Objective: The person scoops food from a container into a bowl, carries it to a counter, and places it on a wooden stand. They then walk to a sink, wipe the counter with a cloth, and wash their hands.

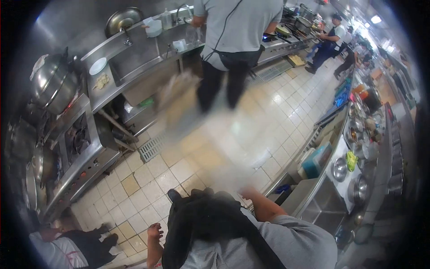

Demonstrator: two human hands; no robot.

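Pretty smeary fisheye shot, so a lot of this is hard to read. The left hand (pixel 155 232) is down at 7 o'clock with its fingers curled in loosely, and I can't see anything in it. It hangs just beside the black apron (pixel 201 224) that covers the front of the grey shirt (pixel 291 244) at 6 o'clock. The right forearm (pixel 266 207) runs up from the sleeve, but the right hand (pixel 244 190) melts into a pale blur over the floor (pixel 188 168), so I can't tell if it's clenched, released or grasping something. It's nearest the edge of the steel surface (pixel 309 190) at 4 o'clock, where a sink (pixel 324 208), some metal bowls (pixel 340 169) and a blue tub (pixel 316 163) sit. Another person (pixel 235 40) stands at 12 o'clock, cut off at the shoulders, legs partly smudged. Someone else (pixel 67 249) crouches at 8 o'clock, half out of frame, below a stove (pixel 78 141).
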